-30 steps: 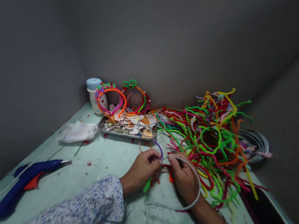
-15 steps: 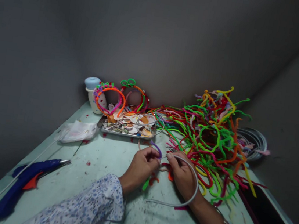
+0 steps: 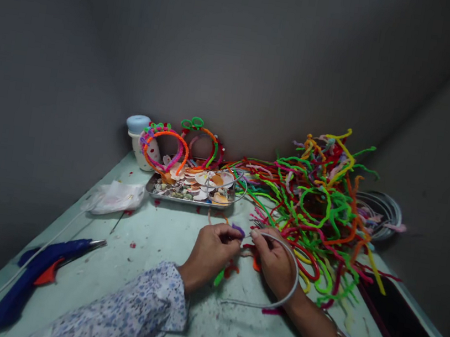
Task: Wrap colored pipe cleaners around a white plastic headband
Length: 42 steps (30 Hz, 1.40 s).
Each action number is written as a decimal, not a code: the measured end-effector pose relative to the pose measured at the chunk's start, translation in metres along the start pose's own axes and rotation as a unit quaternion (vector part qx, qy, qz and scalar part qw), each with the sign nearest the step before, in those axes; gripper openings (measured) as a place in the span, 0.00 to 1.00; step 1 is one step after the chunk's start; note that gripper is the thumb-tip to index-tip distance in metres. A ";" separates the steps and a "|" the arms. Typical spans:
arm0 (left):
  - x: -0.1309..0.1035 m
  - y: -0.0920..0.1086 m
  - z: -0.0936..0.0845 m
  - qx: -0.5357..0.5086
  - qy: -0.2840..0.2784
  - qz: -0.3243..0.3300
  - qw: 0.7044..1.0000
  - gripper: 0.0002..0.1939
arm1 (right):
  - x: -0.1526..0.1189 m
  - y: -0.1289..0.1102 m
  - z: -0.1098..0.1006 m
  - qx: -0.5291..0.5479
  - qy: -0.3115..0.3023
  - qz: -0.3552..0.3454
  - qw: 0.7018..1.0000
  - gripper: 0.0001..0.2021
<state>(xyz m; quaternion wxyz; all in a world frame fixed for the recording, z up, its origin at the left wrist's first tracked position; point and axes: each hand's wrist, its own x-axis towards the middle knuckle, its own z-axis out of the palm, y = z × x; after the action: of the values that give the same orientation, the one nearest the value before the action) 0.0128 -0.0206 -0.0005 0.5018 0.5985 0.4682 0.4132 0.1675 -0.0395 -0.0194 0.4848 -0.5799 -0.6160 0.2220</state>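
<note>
My left hand [image 3: 211, 253] is closed in a pinch on a purple pipe cleaner [image 3: 238, 230], whose short curled end shows above the fingertips. Close beside it on the right, my right hand [image 3: 276, 262] grips one end of a grey headband [image 3: 295, 279]. The band curves around the outside of that hand, and its free end reaches left over the table below both hands. A green piece [image 3: 218, 277] and an orange-brown piece [image 3: 231, 270] show just under my left hand. Between the hands, the exact contact of purple piece and band is too small to tell.
A metal tray [image 3: 187, 201] of shells stands at the back, with decorated headbands [image 3: 170, 134] and a lidded cup [image 3: 140, 142]. Tangled pipe cleaners [image 3: 320, 204] fill the right, by coiled wire [image 3: 394, 217]. On the left lie a blue glue gun [image 3: 31, 281] and a plastic bag [image 3: 118, 200].
The purple pipe cleaner's standing end has dropped and curled closer to my left fingertips. My right hand and the headband have hardly moved.
</note>
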 end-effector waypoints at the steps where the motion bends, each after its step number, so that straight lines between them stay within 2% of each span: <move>1: -0.001 0.001 0.000 0.009 -0.001 0.001 1.000 0.10 | 0.000 0.000 0.000 0.001 -0.001 -0.002 1.000 0.14; 7: -0.004 0.006 -0.003 0.064 -0.007 0.024 0.998 0.09 | -0.001 0.001 -0.001 0.000 -0.005 -0.008 1.000 0.14; 11: -0.003 0.003 -0.001 0.058 -0.011 0.019 0.998 0.09 | -0.001 0.002 -0.001 -0.002 -0.005 0.005 1.000 0.14; 16: 0.001 0.002 0.000 -0.046 -0.017 -0.059 0.997 0.08 | 0.002 0.003 -0.001 -0.004 0.007 -0.002 1.000 0.13; 21: 0.004 0.001 -0.002 -0.205 -0.056 -0.133 0.968 0.08 | 0.001 0.001 -0.002 0.002 0.007 -0.030 1.000 0.11; 30: 0.005 0.001 -0.004 -0.214 -0.096 -0.204 0.950 0.06 | 0.001 -0.002 -0.002 0.011 -0.016 -0.039 0.999 0.11; 42: 0.006 0.002 -0.007 -0.222 -0.120 -0.189 0.949 0.07 | 0.001 -0.004 -0.003 0.007 -0.017 -0.047 0.999 0.11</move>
<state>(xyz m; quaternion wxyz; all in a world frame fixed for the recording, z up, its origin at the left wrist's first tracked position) 0.0081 -0.0133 0.0031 0.7433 0.4177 0.4058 0.3290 0.1681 -0.0405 -0.0147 0.4881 -0.5435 -0.6489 0.2129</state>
